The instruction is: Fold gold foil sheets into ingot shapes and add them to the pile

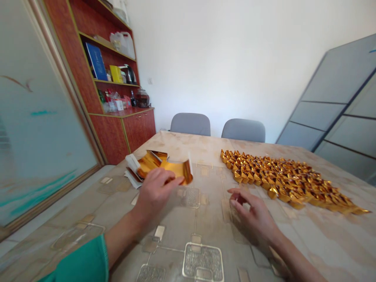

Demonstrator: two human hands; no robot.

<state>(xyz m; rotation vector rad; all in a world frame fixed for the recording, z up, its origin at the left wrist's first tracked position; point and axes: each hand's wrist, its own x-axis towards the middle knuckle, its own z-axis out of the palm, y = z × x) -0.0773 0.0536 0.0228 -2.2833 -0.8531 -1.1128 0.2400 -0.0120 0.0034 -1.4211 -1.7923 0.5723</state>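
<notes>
My left hand pinches a sheet of gold foil paper, whose right end curls upward and shows a white edge. Just behind that hand lies a loose stack of gold foil sheets with white backs, partly covered by my fingers. Over the table, my right hand is held with fingers bent and a gap between thumb and forefinger; it holds nothing. To its right, folded gold foil paper ingots stand packed together in rows. A single ingot sits at the near edge of the group.
A patterned cover lies over the table. Two grey chairs stand at its far side. Left of the table are a red-brown cabinet with shelves and a frosted glass door. Grey panels lean at the right.
</notes>
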